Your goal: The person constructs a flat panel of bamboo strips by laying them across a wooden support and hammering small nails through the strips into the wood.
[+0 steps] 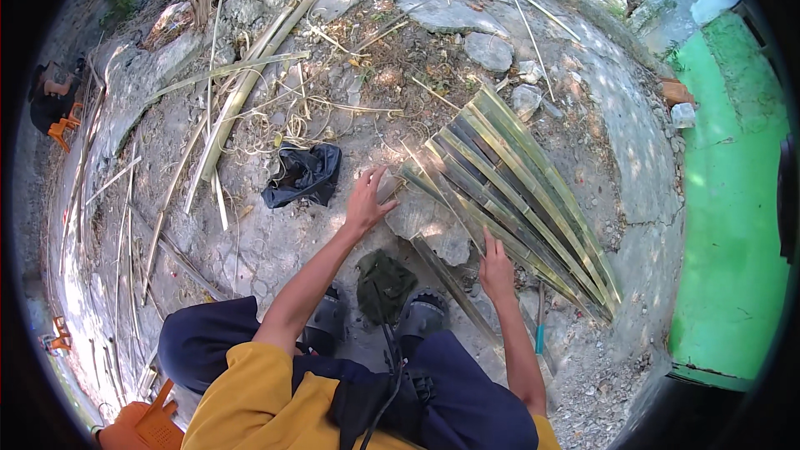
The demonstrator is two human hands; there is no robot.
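Note:
My left hand (365, 204) is reached forward, thumb and fingers apart around a greyish, stone-like lump (387, 189); whether they touch it I cannot tell. A thin brown bamboo strip (446, 193) slants up and left from my right hand (497, 273), whose fingers are closed at its lower end. The strip lies across the left side of a fan of split bamboo slats (521, 192), green and brown, spread on the ground. A narrow bamboo piece (454, 287) lies between my right shoe and that hand.
A black plastic bag (304, 175) sits left of my left hand. Dark green cloth (385, 285) lies between my shoes. Long bamboo poles (242, 100) and shavings are at the left. A turquoise-handled tool (540, 329) rests by my right forearm. A green wall (729, 200) stands right.

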